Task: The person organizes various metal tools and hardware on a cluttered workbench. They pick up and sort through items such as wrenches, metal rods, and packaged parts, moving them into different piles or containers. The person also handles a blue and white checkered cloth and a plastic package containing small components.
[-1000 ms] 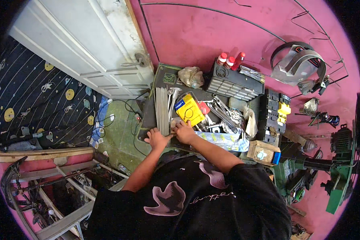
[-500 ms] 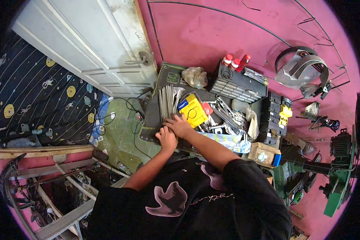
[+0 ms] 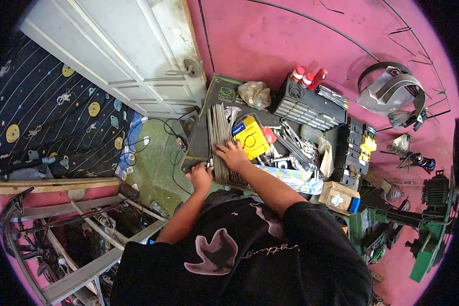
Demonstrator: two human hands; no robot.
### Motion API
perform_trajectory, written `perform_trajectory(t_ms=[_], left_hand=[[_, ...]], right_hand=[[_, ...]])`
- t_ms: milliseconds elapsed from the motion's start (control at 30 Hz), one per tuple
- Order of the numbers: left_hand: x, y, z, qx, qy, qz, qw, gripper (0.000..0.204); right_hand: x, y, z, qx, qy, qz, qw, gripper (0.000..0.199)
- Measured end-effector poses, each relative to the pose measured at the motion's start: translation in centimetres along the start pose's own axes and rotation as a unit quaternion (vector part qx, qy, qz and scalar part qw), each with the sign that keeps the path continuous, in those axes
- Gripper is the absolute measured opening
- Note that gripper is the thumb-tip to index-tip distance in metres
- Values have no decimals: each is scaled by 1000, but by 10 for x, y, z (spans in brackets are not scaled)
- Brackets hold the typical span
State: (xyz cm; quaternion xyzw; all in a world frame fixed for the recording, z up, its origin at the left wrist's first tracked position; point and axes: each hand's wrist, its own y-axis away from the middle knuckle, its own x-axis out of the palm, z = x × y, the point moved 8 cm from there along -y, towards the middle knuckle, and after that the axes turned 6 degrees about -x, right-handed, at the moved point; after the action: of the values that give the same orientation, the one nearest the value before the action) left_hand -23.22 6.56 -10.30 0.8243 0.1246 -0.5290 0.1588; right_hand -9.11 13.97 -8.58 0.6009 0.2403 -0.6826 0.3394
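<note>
1. The hands have parted: the right hand lies spread-fingered on the thin, grey metal rods, leaving their near ends bared.
2. The left hand curls at their near left edge; whether it grips one cannot be told.
3. The rods lie bundled on the dark-topped table.

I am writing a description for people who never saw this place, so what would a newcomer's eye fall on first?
Most likely the bright pink wall behind the table, with the white door at upper left. On the table, the yellow package stands out, just right of a bundle of thin grey rods. The person's right hand rests on those rods, and the left hand is by their near left end.
</note>
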Motion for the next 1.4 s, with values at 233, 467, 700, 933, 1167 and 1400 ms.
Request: perform_trajectory(t_ms=[233,467,700,933,1167,1400], left_hand=[[5,-18,-4,-46,0,87,995,45],[18,-30,-1,-1,-45,62,997,43],[10,-34,-12,-32,-74,66,995,31],[44,-65,18,-94,118,322,935,33],[-2,-19,-13,-197,505,283,791,24],[-5,24,-46,-190,516,203,810,21]], right_hand=[[5,0,1,4,1,8,1000,47],[12,-3,4,14,8,16,1000,47],[16,-2,2,12,8,31,999,51],[-1,5,1,32,-8,36,999,42],[13,-4,6,174,-378,6,909,35],[-6,3,20,271,-814,-11,514,43]])
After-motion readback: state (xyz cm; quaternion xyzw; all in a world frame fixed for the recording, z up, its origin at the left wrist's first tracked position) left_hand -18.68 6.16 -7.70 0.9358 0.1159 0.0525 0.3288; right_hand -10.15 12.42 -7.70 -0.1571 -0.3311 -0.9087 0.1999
